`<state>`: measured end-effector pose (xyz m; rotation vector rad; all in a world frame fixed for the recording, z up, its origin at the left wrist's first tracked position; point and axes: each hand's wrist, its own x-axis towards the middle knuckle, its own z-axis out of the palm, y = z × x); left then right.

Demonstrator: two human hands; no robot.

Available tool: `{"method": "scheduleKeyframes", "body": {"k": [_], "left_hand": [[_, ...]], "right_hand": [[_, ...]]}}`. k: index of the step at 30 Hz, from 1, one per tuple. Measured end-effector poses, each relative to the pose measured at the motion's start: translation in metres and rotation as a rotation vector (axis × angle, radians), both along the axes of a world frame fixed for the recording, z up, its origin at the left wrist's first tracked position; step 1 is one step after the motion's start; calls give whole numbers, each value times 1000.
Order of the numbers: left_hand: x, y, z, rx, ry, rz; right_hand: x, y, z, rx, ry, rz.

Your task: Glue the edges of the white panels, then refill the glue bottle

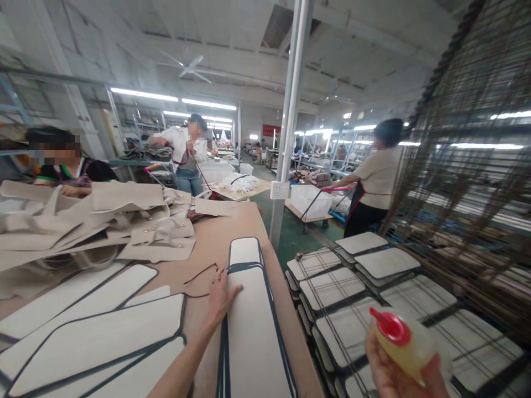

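My right hand (pixel 398 376) grips a glue bottle (pixel 404 345) (red cap on) while my left hand (pixel 219 298) lies flat and open on a long white panel (pixel 253 326) with dark edging on the table (pixel 215 243), finished-looking panels (pixel 365 271) racked beyond.

Left hand (pixel 219 301) flat, outstretched; right hand (pixel 400 373) closed (firm grip)

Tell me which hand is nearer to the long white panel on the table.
Left. The left hand rests on the left edge of the long white panel. The right hand is off to its right, beyond the table edge, holding a red-capped bottle.
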<state>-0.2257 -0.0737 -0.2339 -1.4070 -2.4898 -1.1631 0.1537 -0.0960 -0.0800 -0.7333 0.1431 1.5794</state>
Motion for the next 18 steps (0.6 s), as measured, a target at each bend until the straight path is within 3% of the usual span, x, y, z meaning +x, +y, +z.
{"method": "scheduleKeyframes", "body": {"k": [4, 7, 10, 13, 15, 18], "left_hand": [[3, 2, 15, 64, -1, 14], [16, 0, 41, 228, -110, -32], [47, -11, 74, 373, -477, -241], [86, -31, 99, 280, -682, -452], [107, -45, 105, 276, -721, -451], [126, -62, 99, 237, -739, -382]], "right_hand": [[-16, -2, 18, -62, -31, -45], [-16, -2, 20, -18, -12, -62], [-12, -1, 22, 47, 16, -102], [-8, -1, 25, 135, 48, -131], [-4, -2, 25, 212, 52, -133], [2, -2, 24, 328, 26, -141]]}}
